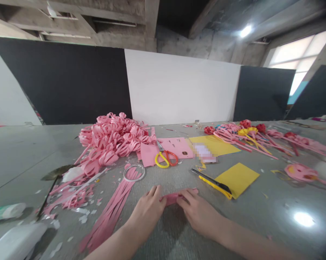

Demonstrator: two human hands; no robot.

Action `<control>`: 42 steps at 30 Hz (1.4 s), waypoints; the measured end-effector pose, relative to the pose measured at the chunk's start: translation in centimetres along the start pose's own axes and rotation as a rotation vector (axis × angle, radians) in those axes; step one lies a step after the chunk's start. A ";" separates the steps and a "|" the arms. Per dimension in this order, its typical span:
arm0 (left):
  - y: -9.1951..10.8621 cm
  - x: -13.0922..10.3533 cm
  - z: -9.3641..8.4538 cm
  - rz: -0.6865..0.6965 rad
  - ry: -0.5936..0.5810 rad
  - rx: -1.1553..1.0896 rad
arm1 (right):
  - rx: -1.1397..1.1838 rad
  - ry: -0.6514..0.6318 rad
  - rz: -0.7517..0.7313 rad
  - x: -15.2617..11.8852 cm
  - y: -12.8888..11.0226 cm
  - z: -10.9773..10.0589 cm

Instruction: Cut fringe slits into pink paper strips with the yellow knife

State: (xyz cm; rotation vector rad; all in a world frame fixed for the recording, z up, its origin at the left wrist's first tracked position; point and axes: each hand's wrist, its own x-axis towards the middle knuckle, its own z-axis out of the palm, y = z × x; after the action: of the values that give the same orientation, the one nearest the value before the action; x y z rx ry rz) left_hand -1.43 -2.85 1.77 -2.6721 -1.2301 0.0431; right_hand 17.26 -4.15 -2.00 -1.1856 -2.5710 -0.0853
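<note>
A short piece of pink paper [172, 198] spans the gap between my two hands, just above the grey tabletop. My left hand [151, 204] pinches its left end. On the other side my right hand [191, 207] grips it, and a bit of pink sticks out beyond those fingers. Left of my hands lies a bundle of long pink paper strips [116, 206], with a roll of clear tape [134, 172] resting on its top end. Scissors [166, 159] with yellow and orange handles lie ahead, on pink sheets [179, 148].
A heap of looped pink paper [111, 141] stands back left. To the right are a utility knife [213, 183], yellow paper [241, 178], a blurred-out phone [205, 152] and paper flowers [244, 133]. Scraps, a glue tube [8, 212] and a white block [18, 240] lie left.
</note>
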 end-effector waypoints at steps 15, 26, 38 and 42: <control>2.3 -1.2 0.6 -0.338 -0.063 0.171 | -0.259 0.004 0.317 -0.3 0.5 0.5; 2.7 -0.6 2.9 0.029 0.132 -0.084 | 0.022 -0.042 0.028 -0.1 -1.2 -0.3; 2.7 -0.8 3.0 0.057 0.144 -0.121 | -0.209 -0.329 0.665 -0.8 9.6 -5.6; 2.7 -0.7 3.0 0.070 0.143 -0.105 | -0.163 -0.364 0.658 -1.3 10.1 -5.0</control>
State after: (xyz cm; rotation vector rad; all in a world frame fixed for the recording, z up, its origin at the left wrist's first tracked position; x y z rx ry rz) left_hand -0.23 -4.61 -1.70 -2.7519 -1.1244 -0.2039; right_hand 26.88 0.60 1.65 -2.2204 -2.3319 0.0777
